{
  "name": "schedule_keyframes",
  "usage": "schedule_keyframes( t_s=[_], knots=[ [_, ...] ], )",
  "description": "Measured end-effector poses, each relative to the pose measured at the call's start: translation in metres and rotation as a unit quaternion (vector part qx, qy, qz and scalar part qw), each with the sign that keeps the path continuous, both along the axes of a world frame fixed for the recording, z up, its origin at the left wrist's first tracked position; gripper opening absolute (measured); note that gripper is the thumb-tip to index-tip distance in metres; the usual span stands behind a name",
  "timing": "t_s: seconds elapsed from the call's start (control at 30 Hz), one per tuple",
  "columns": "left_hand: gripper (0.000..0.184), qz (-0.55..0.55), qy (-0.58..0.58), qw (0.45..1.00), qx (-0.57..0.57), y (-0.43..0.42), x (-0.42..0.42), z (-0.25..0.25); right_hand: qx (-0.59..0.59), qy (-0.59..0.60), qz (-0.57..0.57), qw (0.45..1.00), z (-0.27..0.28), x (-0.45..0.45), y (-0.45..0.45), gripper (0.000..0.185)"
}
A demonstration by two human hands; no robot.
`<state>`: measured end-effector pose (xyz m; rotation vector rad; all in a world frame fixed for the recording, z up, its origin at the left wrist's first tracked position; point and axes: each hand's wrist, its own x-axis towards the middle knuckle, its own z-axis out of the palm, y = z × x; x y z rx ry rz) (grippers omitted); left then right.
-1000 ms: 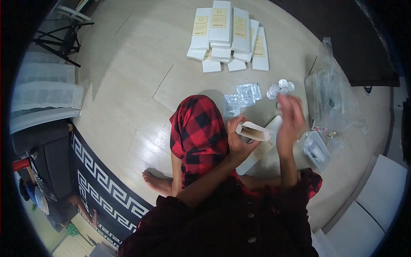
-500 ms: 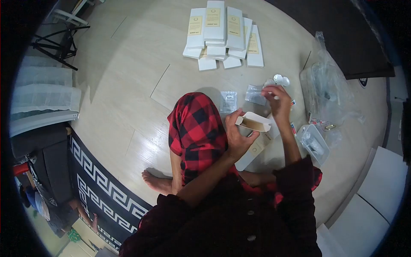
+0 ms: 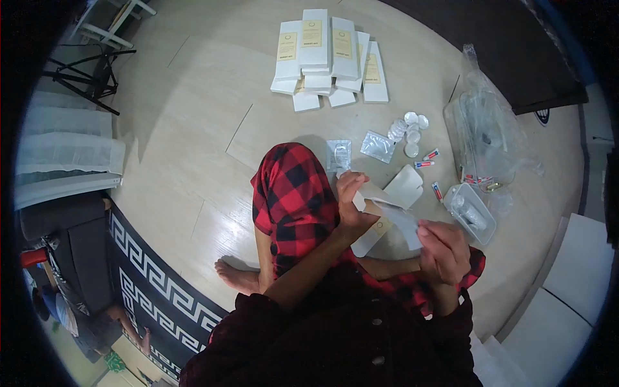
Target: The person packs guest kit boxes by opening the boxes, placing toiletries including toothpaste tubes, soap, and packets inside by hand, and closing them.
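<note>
My left hand (image 3: 351,200) grips a small white carton (image 3: 370,193), its open end toward the right. My right hand (image 3: 445,253) pinches a thin whitish flat piece (image 3: 401,226) that meets the carton's open mouth; whether it is a sachet or a leaf of plastic I cannot tell. Below the carton lies a white box piece with a cream label (image 3: 380,227), partly covered. Beyond my hands are a printed silver sachet (image 3: 338,155), another silver sachet (image 3: 378,147) and several round, silvery wrapped discs (image 3: 411,119).
Small red, white and blue tubes (image 3: 424,164) lie right of the sachets. A white plastic tray (image 3: 483,226) and a clear plastic bag (image 3: 480,138) stand farther right. White labelled boxes (image 3: 316,45) are stacked ahead. Another person's arm (image 3: 129,326) shows at far left.
My right hand has moved from beside the far sachet down toward my body and now holds the whitish piece at the carton's mouth. The carton has tilted to the right.
</note>
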<state>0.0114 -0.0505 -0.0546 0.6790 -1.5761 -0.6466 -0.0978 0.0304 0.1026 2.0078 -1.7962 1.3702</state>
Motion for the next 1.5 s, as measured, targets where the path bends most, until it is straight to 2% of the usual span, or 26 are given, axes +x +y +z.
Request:
schedule_keyframes(
  t_s=[0.13, 0.2, 0.33, 0.43, 0.53, 0.6, 0.63, 0.7, 0.73, 0.8, 0.83, 0.9, 0.97, 1.03, 1.1, 1.17, 1.23, 1.3, 1.33, 1.4, 1.43, 1.47, 1.5],
  knots=[
    [0.080, 0.005, 0.000, 1.000, -0.006, 0.001, -0.004, -0.002, 0.008, -0.011, -0.040, 0.999, 0.000, 0.002, 0.008, 0.023],
    [0.077, 0.002, 0.014, 1.000, -0.011, -0.001, -0.005, -0.003, 0.055, 0.000, 0.019, 0.998, 0.000, 0.004, 0.006, 0.029],
    [0.069, 0.001, 0.027, 0.999, -0.016, -0.003, -0.001, -0.006, 0.103, -0.011, 0.052, 0.993, 0.007, 0.009, -0.001, 0.031],
    [0.067, 0.000, 0.010, 1.000, -0.027, -0.001, -0.001, -0.003, 0.131, -0.044, 0.017, 0.990, 0.006, 0.012, -0.005, 0.029],
    [0.065, 0.002, 0.007, 1.000, -0.017, 0.001, -0.003, 0.002, 0.085, -0.065, -0.042, 0.993, -0.009, 0.012, -0.004, 0.029],
    [0.068, 0.001, 0.018, 0.999, -0.029, 0.003, -0.005, -0.002, 0.099, 0.028, -0.084, 0.991, -0.013, 0.015, -0.016, 0.026],
    [0.071, 0.000, 0.030, 1.000, 0.001, 0.005, -0.003, -0.009, 0.101, 0.033, -0.095, 0.990, -0.011, 0.016, -0.020, 0.026],
    [0.081, 0.002, 0.020, 1.000, 0.017, 0.004, -0.002, -0.012, 0.197, 0.027, -0.054, 0.979, -0.006, 0.015, -0.026, 0.019],
    [0.081, -0.006, 0.024, 0.999, 0.020, 0.004, -0.002, -0.010, 0.200, 0.030, -0.063, 0.977, -0.007, 0.008, -0.024, 0.019],
    [0.087, 0.001, -0.032, 0.998, 0.058, 0.005, -0.002, -0.006, 0.157, -0.043, -0.028, 0.986, -0.016, -0.015, -0.017, 0.018],
    [0.094, 0.000, -0.056, 0.996, 0.063, 0.005, -0.001, -0.002, 0.138, -0.105, -0.108, 0.979, -0.024, -0.028, -0.012, 0.019],
    [0.092, -0.021, -0.053, 0.995, 0.081, 0.006, 0.000, -0.005, 0.104, -0.179, -0.226, 0.952, -0.041, -0.081, -0.001, 0.018],
    [0.092, -0.050, -0.027, 0.994, 0.098, 0.005, -0.002, -0.012, 0.110, -0.257, -0.337, 0.899, -0.044, -0.132, 0.010, 0.015],
    [0.092, -0.052, -0.048, 0.992, 0.107, 0.006, -0.004, -0.008, 0.051, -0.125, -0.339, 0.931, -0.029, -0.165, 0.001, 0.015],
    [0.093, -0.055, -0.074, 0.989, 0.116, 0.010, -0.003, -0.007, 0.028, -0.045, -0.301, 0.952, -0.010, -0.184, -0.026, 0.016],
    [0.093, -0.067, -0.070, 0.989, 0.113, 0.009, -0.003, -0.008, 0.137, -0.077, -0.286, 0.945, -0.025, -0.220, -0.047, 0.016],
    [0.093, -0.054, -0.095, 0.990, 0.095, 0.007, -0.001, -0.009, 0.396, -0.051, -0.270, 0.876, -0.066, -0.273, -0.064, 0.019],
    [0.093, -0.038, -0.117, 0.989, 0.077, 0.005, 0.000, -0.011, 0.503, -0.139, -0.231, 0.821, -0.107, -0.291, -0.074, 0.024],
    [0.092, -0.040, -0.116, 0.989, 0.076, 0.005, 0.000, -0.012, 0.503, -0.140, -0.229, 0.822, -0.124, -0.291, -0.077, 0.024],
    [0.092, -0.041, -0.117, 0.989, 0.077, 0.006, 0.000, -0.013, 0.426, 0.008, -0.291, 0.856, -0.159, -0.292, -0.082, 0.028],
    [0.092, -0.044, -0.117, 0.989, 0.085, 0.007, -0.001, -0.012, 0.394, 0.049, -0.260, 0.880, -0.175, -0.296, -0.080, 0.031],
    [0.091, -0.047, -0.117, 0.988, 0.092, 0.007, -0.001, -0.011, 0.395, 0.047, -0.259, 0.880, -0.184, -0.307, -0.079, 0.031],
    [0.091, -0.047, -0.119, 0.987, 0.093, 0.007, -0.001, -0.012, 0.440, -0.034, -0.255, 0.861, -0.183, -0.309, -0.079, 0.037]
  ],
)
